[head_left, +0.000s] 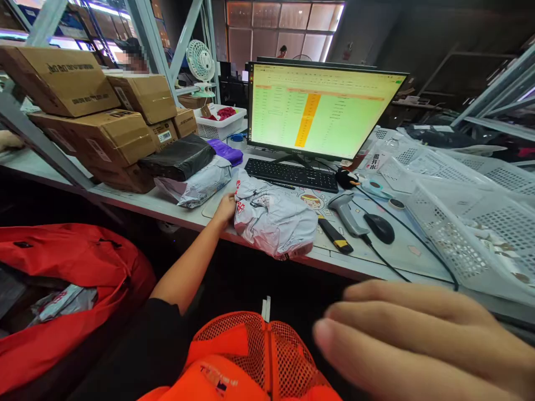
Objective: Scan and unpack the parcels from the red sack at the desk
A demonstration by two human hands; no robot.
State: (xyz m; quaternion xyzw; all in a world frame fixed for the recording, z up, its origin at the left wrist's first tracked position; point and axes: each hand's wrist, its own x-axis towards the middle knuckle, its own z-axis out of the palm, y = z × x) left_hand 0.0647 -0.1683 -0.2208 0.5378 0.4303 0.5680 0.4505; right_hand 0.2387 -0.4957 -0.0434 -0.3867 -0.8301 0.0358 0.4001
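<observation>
A crumpled white plastic mailer bag (pixel 276 217) with red print lies at the front edge of the desk, below the keyboard. My left hand (pixel 227 209) is closed on its left edge; the fingertips are partly hidden. Close to the camera at lower right, my right hand (pixel 413 334) hangs in the air with its fingers stretched out, holding nothing. To the right of the bag lie a box cutter (pixel 335 235) with black and yellow parts, a grey barcode scanner (pixel 348 214) and a black mouse (pixel 379 228).
Brown cartons (pixel 104 136) are stacked on the left, beside a black parcel (pixel 179 156) and another white mailer (pixel 203 184). A monitor (pixel 321 111) stands behind the keyboard (pixel 292 174). White baskets (pixel 455 223) line the right. A red bag (pixel 121 267) with parcels sits lower left.
</observation>
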